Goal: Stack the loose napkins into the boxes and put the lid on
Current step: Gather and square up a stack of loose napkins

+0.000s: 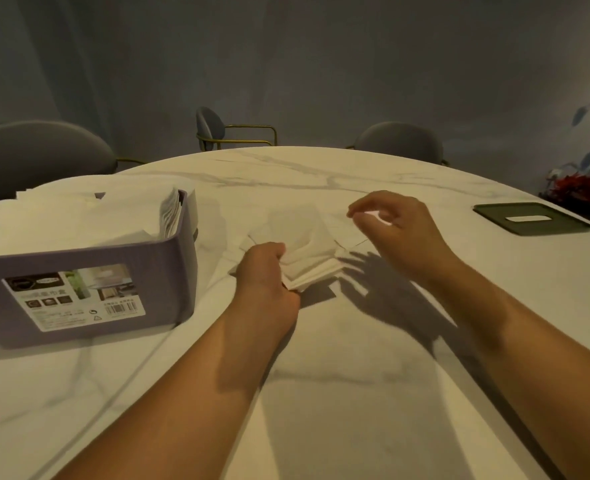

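Now the left grip (265, 268) clamps the napkins (312, 268); the box (79, 258) lies left, nearer that hand. Over them the right grip (397, 223) hovers curled, and I can't tell whether it's pinching anything.

Left hand (265, 270) on napkin stack (316, 266), right hand (395, 225) beside it

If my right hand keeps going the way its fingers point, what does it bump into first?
Probably the loose white paper napkins spread on the white marble table, left of your right hand. It seems to hover above them, so depth is unclear.
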`<state>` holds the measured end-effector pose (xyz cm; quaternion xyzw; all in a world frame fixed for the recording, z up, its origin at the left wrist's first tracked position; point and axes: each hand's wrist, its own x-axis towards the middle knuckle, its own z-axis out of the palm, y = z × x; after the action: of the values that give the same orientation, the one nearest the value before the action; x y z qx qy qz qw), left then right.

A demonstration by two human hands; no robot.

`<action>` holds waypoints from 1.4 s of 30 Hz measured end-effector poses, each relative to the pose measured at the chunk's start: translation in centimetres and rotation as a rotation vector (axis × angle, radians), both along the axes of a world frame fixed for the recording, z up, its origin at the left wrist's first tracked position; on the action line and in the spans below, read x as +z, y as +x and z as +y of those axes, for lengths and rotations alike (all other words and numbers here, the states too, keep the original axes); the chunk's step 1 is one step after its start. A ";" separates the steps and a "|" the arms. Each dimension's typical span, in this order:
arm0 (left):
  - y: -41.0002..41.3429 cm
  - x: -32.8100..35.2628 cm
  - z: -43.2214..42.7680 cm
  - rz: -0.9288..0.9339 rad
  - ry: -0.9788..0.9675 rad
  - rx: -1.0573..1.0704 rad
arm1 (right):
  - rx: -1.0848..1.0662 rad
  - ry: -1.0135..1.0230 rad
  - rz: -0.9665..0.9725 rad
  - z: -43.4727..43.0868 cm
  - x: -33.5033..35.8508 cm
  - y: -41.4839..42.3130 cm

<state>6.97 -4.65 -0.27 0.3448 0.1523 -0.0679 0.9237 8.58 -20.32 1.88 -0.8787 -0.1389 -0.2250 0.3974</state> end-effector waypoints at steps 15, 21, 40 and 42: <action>-0.3 0.4 -0.2 -0.001 -0.083 -0.076 | -0.394 0.165 0.080 -1.0 -2.2 2.3; -1.5 0.4 -2.0 0.007 -0.067 -0.131 | -0.276 0.205 -0.066 1.3 0.4 0.1; -1.6 -0.1 -2.8 -0.239 0.125 -0.033 | 0.142 0.899 0.436 0.4 -0.8 -4.6; -1.3 -0.2 -2.2 -0.315 0.267 0.005 | 0.146 0.903 0.325 -0.9 -0.5 -4.4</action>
<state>5.69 -6.82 -0.47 0.4703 0.0143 0.0101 0.8823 4.15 -21.26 1.37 -0.6300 -0.0246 -0.0941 0.7705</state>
